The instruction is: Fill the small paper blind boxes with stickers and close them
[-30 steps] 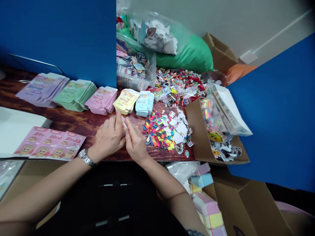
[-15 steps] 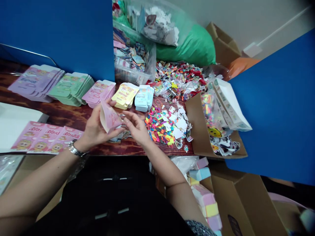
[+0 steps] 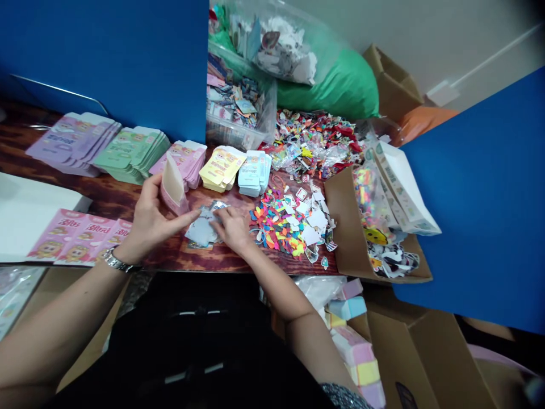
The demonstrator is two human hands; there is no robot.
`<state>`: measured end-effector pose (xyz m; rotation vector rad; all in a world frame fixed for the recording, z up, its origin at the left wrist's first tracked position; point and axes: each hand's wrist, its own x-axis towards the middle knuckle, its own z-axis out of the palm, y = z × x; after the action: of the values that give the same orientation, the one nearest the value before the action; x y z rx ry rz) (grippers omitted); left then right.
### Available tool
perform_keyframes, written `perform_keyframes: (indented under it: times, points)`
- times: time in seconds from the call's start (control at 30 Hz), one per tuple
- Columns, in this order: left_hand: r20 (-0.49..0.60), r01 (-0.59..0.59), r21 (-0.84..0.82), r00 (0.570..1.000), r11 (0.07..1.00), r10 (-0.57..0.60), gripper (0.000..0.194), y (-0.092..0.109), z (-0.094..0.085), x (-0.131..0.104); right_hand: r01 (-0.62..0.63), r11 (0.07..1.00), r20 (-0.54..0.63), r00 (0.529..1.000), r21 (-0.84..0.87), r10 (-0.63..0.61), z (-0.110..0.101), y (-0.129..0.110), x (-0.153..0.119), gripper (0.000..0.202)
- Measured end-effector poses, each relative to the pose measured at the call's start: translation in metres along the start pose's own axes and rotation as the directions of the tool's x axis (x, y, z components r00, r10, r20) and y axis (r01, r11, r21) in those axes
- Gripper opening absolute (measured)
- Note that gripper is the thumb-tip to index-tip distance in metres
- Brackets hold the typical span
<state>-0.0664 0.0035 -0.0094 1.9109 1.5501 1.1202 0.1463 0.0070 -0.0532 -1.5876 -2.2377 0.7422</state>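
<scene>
"Fingers first: what are they doing?"

"On the left hand (image 3: 147, 221) they grasp the pink packet (image 3: 174, 193), its mouth gaping and pale lining showing, while the thumb stretches out towards the pale cutouts (image 3: 200, 230). On the right hand (image 3: 233, 230) they are bent down onto those same cutouts. Whether they pinch a piece, I can't tell."

"And the packet sits where?"

"Tilted in the left hand, over the dark wooden table (image 3: 166, 258), in front of the pink stack (image 3: 191, 160)."

"How would it handle?"

"Light, I'd judge, and thin-walled: stiff enough to stay open, easy to crease. I'd hold it by the side edges just under the mouth, without squeezing. The cutouts look flat, light and perhaps slippery against each other; better to pinch them by their rims."

"Give me numbers."

"One packet in hand. Three flat pink packets (image 3: 55, 236) overlapping at the left. Five stacks in a row: one purple (image 3: 66, 145), one green (image 3: 128, 150), one pink, one yellow (image 3: 221, 166), one blue (image 3: 253, 170). One small heap of pale cutouts by the right hand, its pieces overlapping too much to count. Same trouble with the bright heap (image 3: 276, 230) beside it."
</scene>
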Motion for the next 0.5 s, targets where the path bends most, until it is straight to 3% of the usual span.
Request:
perform_keyframes:
  times: [0.07, 0.13, 0.2, 0.27, 0.3, 0.37, 0.5]
  points:
    - [-0.031, 0.045, -0.022, 0.998, 0.999, -0.046, 0.091, -0.004, 0.001, -0.001, 0.022, 0.967, -0.128, 0.992, 0.255, 0.011, -0.009, 0.009, -0.004, 0.020]
    - [-0.058, 0.070, 0.019, 0.996, 0.997, -0.069, 0.088, -0.007, 0.002, -0.002, 0.086, 0.867, -0.314, 0.946, 0.491, 0.084, -0.023, 0.014, -0.010, 0.023]
    - [-0.052, 0.080, 0.079, 0.996, 0.994, -0.076, 0.082, -0.008, 0.005, -0.003, 0.175, 0.780, -0.508, 0.837, 0.601, 0.204, -0.040, 0.014, -0.016, 0.030]
    - [-0.016, 0.076, 0.113, 0.997, 0.991, -0.075, 0.077, -0.008, 0.009, -0.005, 0.235, 0.775, -0.631, 0.733, 0.587, 0.256, -0.056, 0.009, -0.021, 0.034]
    - [0.004, 0.064, 0.124, 0.998, 0.990, -0.065, 0.074, -0.007, 0.012, -0.006, 0.251, 0.798, -0.666, 0.708, 0.549, 0.235, -0.062, 0.005, -0.023, 0.033]
    - [0.035, 0.023, 0.150, 0.999, 0.988, -0.029, 0.070, -0.004, 0.019, -0.009, 0.268, 0.861, -0.683, 0.720, 0.432, 0.119, -0.069, -0.002, -0.027, 0.030]
    - [0.082, -0.064, 0.213, 0.995, 0.975, 0.047, 0.067, 0.000, 0.034, -0.014, 0.229, 0.954, -0.563, 0.822, 0.194, -0.083, -0.063, -0.010, -0.033, 0.029]
